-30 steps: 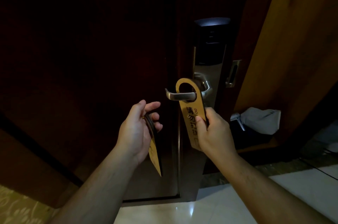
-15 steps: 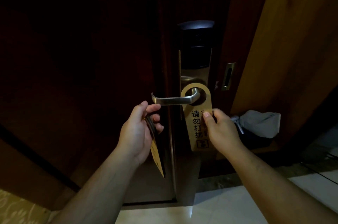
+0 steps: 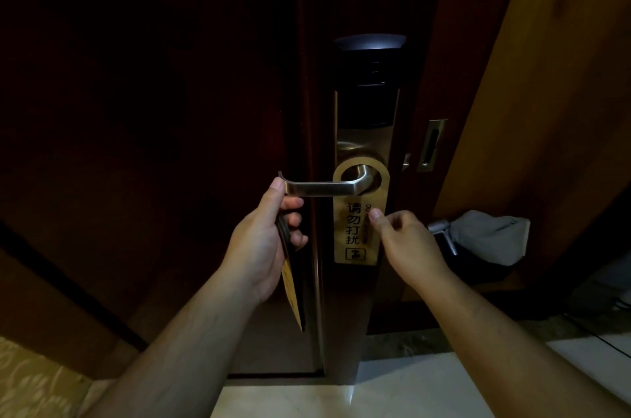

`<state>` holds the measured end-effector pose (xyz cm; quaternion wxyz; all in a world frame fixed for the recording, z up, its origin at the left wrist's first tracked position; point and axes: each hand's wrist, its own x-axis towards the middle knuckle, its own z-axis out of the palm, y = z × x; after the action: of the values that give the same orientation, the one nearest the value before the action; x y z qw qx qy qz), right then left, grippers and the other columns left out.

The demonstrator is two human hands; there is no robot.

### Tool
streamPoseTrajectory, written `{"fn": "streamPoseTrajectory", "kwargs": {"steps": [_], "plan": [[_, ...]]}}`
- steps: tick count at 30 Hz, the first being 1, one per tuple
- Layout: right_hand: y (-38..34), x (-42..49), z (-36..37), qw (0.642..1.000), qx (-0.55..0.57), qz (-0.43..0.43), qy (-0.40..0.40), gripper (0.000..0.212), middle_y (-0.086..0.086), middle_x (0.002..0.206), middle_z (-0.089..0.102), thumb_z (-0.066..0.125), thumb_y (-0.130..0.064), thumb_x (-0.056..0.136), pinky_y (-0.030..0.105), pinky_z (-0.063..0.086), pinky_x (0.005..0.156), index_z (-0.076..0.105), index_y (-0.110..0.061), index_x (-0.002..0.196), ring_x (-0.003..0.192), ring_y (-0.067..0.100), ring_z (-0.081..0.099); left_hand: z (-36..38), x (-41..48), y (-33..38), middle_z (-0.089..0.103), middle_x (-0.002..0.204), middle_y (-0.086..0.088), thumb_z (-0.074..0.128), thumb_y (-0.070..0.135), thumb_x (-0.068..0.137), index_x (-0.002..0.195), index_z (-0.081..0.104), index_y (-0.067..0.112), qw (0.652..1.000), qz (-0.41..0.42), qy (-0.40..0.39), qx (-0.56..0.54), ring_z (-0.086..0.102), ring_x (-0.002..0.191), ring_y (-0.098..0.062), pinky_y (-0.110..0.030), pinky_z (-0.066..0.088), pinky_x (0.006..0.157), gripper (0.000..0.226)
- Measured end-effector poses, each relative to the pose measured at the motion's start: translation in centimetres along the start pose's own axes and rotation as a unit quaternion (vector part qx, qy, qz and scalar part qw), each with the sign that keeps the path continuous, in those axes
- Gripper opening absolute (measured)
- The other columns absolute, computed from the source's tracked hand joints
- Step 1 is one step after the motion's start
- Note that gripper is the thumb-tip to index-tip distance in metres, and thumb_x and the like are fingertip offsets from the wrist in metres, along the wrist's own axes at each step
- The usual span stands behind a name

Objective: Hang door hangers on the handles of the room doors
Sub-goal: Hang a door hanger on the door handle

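- At a dim guest-room doorway, we see a gold door hanger (image 3: 358, 229) already looped over the lever handle (image 3: 324, 187). Its hole sits round the lever's neck by the lock plate (image 3: 365, 141), and the card hangs flat against the dark door (image 3: 136, 110), printed side out.
- Right hand (image 3: 406, 241): one fingertip rests on the card's right edge and the other fingers are curled. We can't tell whether it pinches the card or only touches it.
- Left hand (image 3: 261, 243): fingers are wrapped round a stack of spare hangers (image 3: 292, 288), which dangle below the palm. The index fingertip touches the lever's free end.
- Step, as we read it: this door's hanger is on, and what's in hand is the settle-and-let-go.
- Next move, in our judgment: ease the rt hand off w/o tugging, check the card hangs straight, then take the spares to the next door.
- That calls for a light touch. A thin card could swing or slide toward the lever's free end if knocked, and the left forefinger shouldn't push the lever down.
- Also in frame: a dark card reader (image 3: 370, 76) above the lever and a brass strike plate (image 3: 431, 144) on the frame at right. A grey cloth bundle (image 3: 488, 236) lies on the floor beyond, w/ pale glossy tiles (image 3: 375, 393) underfoot and patterned carpet (image 3: 30, 380) at lower left.
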<state>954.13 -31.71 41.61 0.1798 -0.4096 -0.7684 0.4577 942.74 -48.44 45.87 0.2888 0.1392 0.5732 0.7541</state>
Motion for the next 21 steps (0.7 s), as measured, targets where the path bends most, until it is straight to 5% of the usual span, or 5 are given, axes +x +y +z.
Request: {"fn": "streamPoseTrajectory", "kwargs": {"steps": [4, 12, 21], "plan": [[-0.2, -0.9, -0.2, 0.992, -0.004, -0.076, 0.098, 0.034, -0.003, 0.091, 0.06, 0.042, -0.059, 0.094, 0.022, 0.039, 0.057, 0.056, -0.027, 0.094, 0.08, 0.011, 0.059, -0.1, 0.1, 0.0, 0.052, 0.072, 0.004, 0.053, 0.056, 0.091, 0.099, 0.066, 0.014, 1.0, -0.002, 0.0, -0.002, 0.049, 0.061, -0.011, -0.038, 0.047, 0.083, 0.044], [-4.5, -1.8, -0.6, 0.978, 0.177, -0.084, -0.074, 0.064, -0.013, 0.088, 0.061, 0.026, -0.075, 0.085, 0.035, 0.046, 0.089, 0.066, -0.03, 0.108, 0.095, 0.012, 0.059, -0.2, 0.3, 0.1, 0.048, 0.066, 0.006, 0.053, 0.063, 0.086, 0.101, 0.066, 0.015, 1.0, 0.001, -0.02, 0.021, 0.044, 0.055, -0.009, -0.038, 0.047, 0.076, 0.052], [-6.4, -0.6, -0.2, 0.987, 0.114, -0.095, -0.061, 0.066, 0.001, 0.1, 0.068, 0.024, -0.073, 0.09, 0.037, 0.051, 0.086, 0.065, -0.025, 0.109, 0.095, 0.016, 0.064, 0.6, 0.9, 1.9, 0.045, 0.056, 0.008, 0.047, 0.067, 0.089, 0.1, 0.068, 0.01, 0.992, -0.02, 0.013, 0.122, 0.04, 0.047, -0.007, -0.035, 0.05, 0.071, 0.061]]}}
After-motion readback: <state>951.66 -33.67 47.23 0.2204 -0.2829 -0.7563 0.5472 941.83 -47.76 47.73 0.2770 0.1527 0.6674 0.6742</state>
